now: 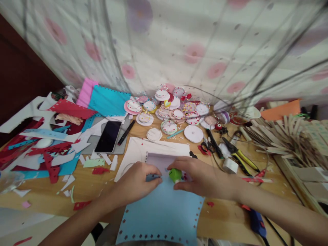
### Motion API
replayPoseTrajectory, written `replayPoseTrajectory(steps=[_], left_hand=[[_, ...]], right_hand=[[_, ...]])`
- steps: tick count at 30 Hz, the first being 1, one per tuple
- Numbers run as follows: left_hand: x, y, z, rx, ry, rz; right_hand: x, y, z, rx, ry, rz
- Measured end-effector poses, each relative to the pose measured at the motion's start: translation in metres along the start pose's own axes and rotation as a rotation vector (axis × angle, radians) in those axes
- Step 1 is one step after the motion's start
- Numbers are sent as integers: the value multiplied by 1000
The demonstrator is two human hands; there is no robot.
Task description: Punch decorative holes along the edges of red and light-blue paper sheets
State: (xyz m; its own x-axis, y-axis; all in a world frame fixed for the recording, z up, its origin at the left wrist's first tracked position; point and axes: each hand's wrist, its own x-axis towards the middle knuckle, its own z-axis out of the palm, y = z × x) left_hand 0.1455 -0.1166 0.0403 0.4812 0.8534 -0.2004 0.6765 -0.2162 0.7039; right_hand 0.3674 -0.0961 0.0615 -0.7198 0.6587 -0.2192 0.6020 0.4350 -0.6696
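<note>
My left hand is closed in a pinch on the upper part of a light blue paper sheet, where a darker bit of it shows between thumb and finger. Small flower-shaped holes run along the sheet's lower and side edges. My right hand is closed round a small lime-green paper punch at the sheet's upper edge, and the fingers partly hide it. Behind both hands lies a shallow lilac box or tray, with some pinkish bits near the right fingers. It rests over white paper.
Paper scraps pile up at the left beside a phone and a black marker. Several decorated paper hats stand at the back. Pliers, wooden sticks and a blue-handled tool with a cord occupy the right.
</note>
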Motion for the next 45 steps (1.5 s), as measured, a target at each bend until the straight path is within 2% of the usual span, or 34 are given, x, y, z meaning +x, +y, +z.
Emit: replayPoseTrajectory(steps=[5, 13, 18, 24, 30, 33, 38, 42, 45], left_hand=[[2, 3, 3, -58, -17, -14], [6, 2, 4, -183, -22, -89], [8, 0, 3, -168, -17, -84], [7, 3, 1, -132, -17, -60], [5, 5, -1, -139, -21, -45], [6, 4, 0, -130, -12, -36], [6, 1, 1, -122, -2, -37], [7, 1, 1, -101, 13, -54], [9, 0, 3, -93, 16, -48]], right_hand=[[1, -13, 3, -281, -18, 20], [0, -20, 7, -423, 3, -15], [-3, -20, 6, -351, 62, -14], [-2, -13, 5, -326, 25, 34], [2, -3, 2, -98, -71, 5], [8, 2, 2, 10, -119, 58], [15, 9, 4, 168, -115, 214], [18, 9, 5, 172, -152, 236], [19, 3, 5, 124, -109, 227]])
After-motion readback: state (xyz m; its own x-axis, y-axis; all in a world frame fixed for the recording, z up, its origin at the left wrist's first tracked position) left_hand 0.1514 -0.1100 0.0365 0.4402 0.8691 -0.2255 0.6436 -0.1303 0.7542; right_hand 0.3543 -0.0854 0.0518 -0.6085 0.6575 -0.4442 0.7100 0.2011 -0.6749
